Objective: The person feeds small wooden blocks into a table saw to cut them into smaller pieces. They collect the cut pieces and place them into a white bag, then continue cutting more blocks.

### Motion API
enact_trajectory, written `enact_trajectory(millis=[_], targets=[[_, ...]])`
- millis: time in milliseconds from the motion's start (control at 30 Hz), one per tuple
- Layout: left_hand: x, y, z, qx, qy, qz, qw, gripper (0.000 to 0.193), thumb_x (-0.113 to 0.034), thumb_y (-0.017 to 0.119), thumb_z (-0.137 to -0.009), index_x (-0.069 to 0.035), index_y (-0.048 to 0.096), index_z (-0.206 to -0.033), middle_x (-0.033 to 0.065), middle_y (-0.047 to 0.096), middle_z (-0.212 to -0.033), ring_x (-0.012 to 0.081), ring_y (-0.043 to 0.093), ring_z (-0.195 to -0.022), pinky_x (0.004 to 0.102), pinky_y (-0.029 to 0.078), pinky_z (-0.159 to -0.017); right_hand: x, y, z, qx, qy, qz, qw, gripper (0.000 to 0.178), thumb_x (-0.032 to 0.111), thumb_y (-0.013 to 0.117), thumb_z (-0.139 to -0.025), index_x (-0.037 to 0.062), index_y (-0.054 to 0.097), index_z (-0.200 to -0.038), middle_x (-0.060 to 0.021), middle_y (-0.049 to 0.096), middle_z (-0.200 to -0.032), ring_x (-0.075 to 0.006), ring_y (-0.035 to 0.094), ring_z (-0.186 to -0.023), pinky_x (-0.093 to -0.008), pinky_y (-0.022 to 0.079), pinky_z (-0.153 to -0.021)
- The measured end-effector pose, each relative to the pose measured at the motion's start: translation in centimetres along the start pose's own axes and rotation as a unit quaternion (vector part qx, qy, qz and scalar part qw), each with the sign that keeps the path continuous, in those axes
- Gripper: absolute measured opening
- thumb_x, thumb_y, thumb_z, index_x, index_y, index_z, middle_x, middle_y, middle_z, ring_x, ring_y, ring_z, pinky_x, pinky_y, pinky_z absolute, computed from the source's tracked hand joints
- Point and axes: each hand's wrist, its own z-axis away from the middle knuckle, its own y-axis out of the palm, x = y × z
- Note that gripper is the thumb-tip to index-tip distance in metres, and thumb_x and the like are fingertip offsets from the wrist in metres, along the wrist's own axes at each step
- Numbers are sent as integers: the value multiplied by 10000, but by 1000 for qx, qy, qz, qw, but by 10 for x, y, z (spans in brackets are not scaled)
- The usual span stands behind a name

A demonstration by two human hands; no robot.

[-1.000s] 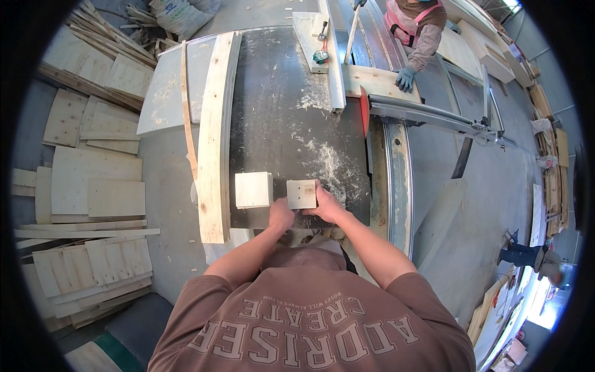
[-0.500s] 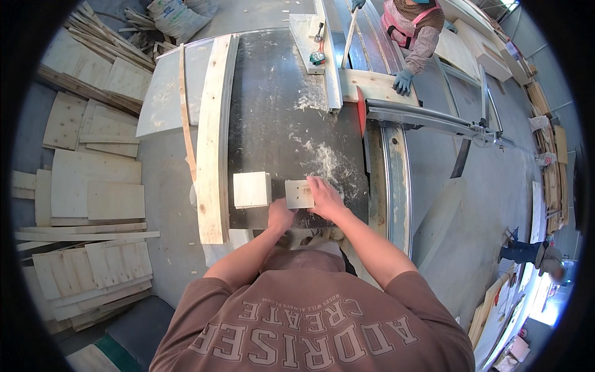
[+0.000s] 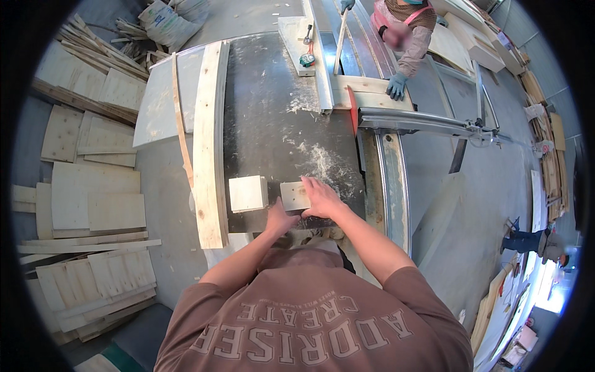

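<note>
A small pale wooden block (image 3: 294, 195) lies on the dark saw table (image 3: 273, 118) near its front edge. My right hand (image 3: 322, 198) lies flat over the block's right side and top. My left hand (image 3: 280, 218) touches the block's near edge with its fingers. A second, squarer wooden block (image 3: 248, 193) rests just to the left, apart from both hands. Sawdust (image 3: 322, 162) is scattered just beyond the block.
A long plank (image 3: 209, 133) and a thin strip (image 3: 181, 124) lie along the table's left side. Across the table a person's gloved hand (image 3: 396, 85) rests on a board (image 3: 365, 93) by the red saw guard (image 3: 352, 110). Stacked wood panels (image 3: 87, 204) cover the floor at left.
My right hand has slid forward over the small block, pushing it slightly away from me. The left hand followed behind it. The squarer block stayed put.
</note>
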Motion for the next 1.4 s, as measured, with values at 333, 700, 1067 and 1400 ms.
enact_trajectory(millis=[333, 700, 1067, 1400], targets=[[-14, -16, -4, 18, 39, -57, 997, 575, -172, 855, -819, 43, 588, -1281, 305, 736, -1166, 483, 709, -1123, 532, 563, -980, -2, 5, -7, 0, -11, 43, 999, 960, 252, 986, -679, -12, 438, -1422, -179, 611, -1337, -357, 621, -1300, -468, 515, -1062], [-2, -7, -12, 6, 42, -125, 991, 434, -198, 869, -856, 76, 646, -1109, 325, 747, -1069, 503, 729, -1043, 558, 584, -929, 3, 5, -6, -11, -6, 77, 997, 929, 251, 993, -665, 2, 470, -1391, -163, 623, -1288, -350, 626, -1272, -470, 508, -1056], [-24, -16, 7, 12, 83, -63, 995, 1152, -224, 845, -872, 249, 76, -1589, 416, 610, -1344, 507, 659, -1231, 495, 550, -1055, -20, 15, 8, -183, 69, -130, 972, 771, 405, 814, -899, -34, 490, -1444, -241, 583, -1380, -376, 577, -1328, -504, 473, -1119], [-45, -15, 29, 3, 73, -70, 995, 1048, -204, 788, -923, 226, 116, -1602, 429, 490, -1490, 519, 524, -1393, 506, 453, -1177, -91, -18, -41, -223, 469, -33, 854, 950, 524, 864, -839, -98, 460, -1432, -240, 550, -1404, -400, 529, -1339, -515, 455, -1133]])
